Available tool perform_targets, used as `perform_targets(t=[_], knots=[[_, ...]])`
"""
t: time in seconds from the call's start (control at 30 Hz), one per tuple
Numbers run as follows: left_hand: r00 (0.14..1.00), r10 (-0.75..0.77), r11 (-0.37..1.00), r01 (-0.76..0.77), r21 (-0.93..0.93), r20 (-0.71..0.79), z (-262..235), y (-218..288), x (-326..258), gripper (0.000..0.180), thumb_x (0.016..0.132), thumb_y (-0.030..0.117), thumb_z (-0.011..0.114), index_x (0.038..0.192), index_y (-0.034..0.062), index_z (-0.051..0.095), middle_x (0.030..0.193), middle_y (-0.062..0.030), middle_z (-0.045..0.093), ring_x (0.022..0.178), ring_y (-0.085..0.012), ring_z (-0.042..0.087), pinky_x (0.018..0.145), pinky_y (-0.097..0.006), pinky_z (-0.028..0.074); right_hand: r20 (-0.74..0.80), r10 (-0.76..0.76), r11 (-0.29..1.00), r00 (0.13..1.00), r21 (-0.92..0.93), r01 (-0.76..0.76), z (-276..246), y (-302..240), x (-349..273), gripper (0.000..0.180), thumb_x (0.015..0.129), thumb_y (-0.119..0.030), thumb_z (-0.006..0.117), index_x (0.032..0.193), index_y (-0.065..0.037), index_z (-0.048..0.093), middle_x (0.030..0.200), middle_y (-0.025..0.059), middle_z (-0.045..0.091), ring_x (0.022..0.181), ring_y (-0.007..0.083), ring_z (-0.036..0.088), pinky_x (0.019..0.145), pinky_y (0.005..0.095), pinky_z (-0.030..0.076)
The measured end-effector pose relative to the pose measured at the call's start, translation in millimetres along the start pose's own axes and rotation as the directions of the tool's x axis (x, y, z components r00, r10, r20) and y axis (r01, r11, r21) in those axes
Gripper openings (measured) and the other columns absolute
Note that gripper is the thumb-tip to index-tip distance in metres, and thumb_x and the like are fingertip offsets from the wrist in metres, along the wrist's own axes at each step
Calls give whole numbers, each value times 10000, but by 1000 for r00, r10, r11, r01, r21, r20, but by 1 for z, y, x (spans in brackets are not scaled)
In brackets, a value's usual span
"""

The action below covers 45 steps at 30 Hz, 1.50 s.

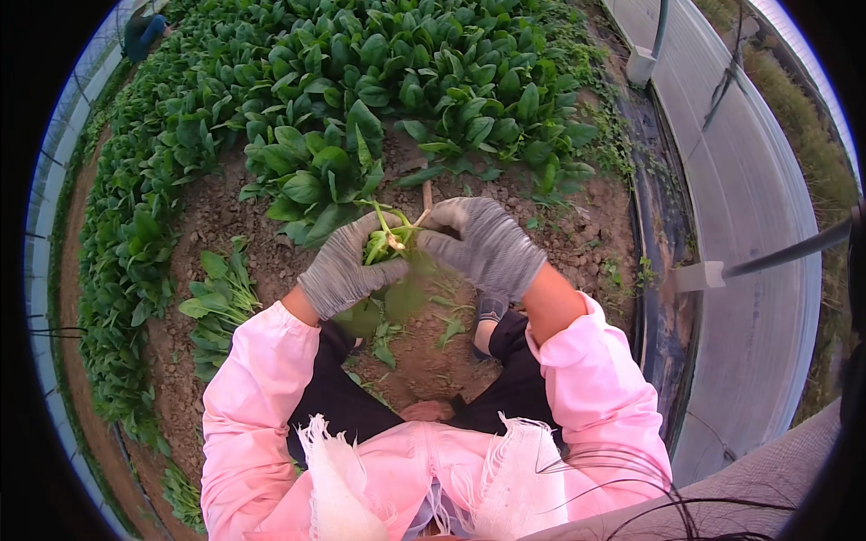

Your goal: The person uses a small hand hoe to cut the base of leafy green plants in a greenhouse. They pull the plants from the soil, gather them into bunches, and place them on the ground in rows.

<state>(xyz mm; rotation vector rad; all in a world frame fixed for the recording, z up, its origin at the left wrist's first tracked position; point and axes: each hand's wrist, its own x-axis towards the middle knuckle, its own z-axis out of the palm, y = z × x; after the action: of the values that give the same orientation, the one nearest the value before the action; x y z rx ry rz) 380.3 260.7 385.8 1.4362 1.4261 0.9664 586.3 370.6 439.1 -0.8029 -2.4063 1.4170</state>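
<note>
In front of my body both hands, in grey knit gloves, meet around a small spinach plant [395, 242]. Its pale base faces up, and its leaves hang blurred below the gloves. My left hand [354, 263] is closed around the stems, fingers and thumb wrapped on them. From the other side, my right hand [483, 242] pinches at a yellow-green stem [419, 218] of the same plant. A thin brown stick-like piece [428, 193] juts up beside the right fingers; whether it is a root or a handle, I cannot tell.
Spinach growing in the bed [361, 54] stands ahead and to the left. Pulled spinach [221, 302] lies in a pile on the soil at left. Loose leaves [386, 343] lie between my feet. A plastic sheet wall [740, 270] runs along the right. Another person [142, 36] is far left.
</note>
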Motion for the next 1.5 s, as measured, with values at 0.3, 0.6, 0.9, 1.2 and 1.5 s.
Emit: perform_targets(t=[0.3, 0.6, 0.9, 1.2, 1.5], knots=[[996, 53, 997, -49, 59, -65, -11, 8, -6, 469, 783, 104, 808, 1199, 65, 594, 1064, -19, 656, 950, -119, 612, 853, -303, 516, 118, 213, 831, 970, -544, -116, -45, 36, -18, 332, 879, -303, 684, 1035, -10, 695, 998, 162, 700, 856, 309, 664, 763, 415, 519], [998, -26, 921, 44, -386, 52, -13, 4, -6, 497, 814, 79, 798, 1258, 84, 575, 1110, 5, 621, 995, -91, 583, 877, -268, 507, -184, -198, 978, 963, -96, 183, 25, 7, 7, 290, 823, -248, 752, 1012, -31, 713, 928, 155, 666, 879, 308, 651, 785, 381, 536], [990, -84, 953, 114, -282, 116, -9, 2, -9, 472, 824, 88, 781, 1248, 83, 575, 1088, 20, 627, 992, -83, 571, 889, -267, 483, -98, -72, 881, 993, -473, 17, 12, -1, 3, 310, 790, -277, 744, 973, -30, 704, 879, 146, 649, 853, 319, 640, 796, 409, 516], [960, -260, 965, 263, -13, 106, 1, 2, 2, 492, 833, 152, 797, 1263, 76, 572, 1105, -14, 660, 1024, -109, 601, 903, -270, 487, -108, -635, 571, 765, -732, 371, 6, -12, -2, 494, 722, -414, 762, 1135, -159, 672, 1260, 87, 602, 1216, 281, 540, 1042, 478, 395], [979, -25, 993, 48, -109, 200, 3, 19, -2, 499, 817, 167, 799, 1254, 58, 585, 1088, -42, 674, 1057, -125, 610, 904, -301, 496, -192, -691, 719, 697, -282, 636, 11, 2, 5, 165, 821, -190, 718, 924, -62, 701, 1021, 63, 686, 1068, 291, 618, 937, 412, 484]])
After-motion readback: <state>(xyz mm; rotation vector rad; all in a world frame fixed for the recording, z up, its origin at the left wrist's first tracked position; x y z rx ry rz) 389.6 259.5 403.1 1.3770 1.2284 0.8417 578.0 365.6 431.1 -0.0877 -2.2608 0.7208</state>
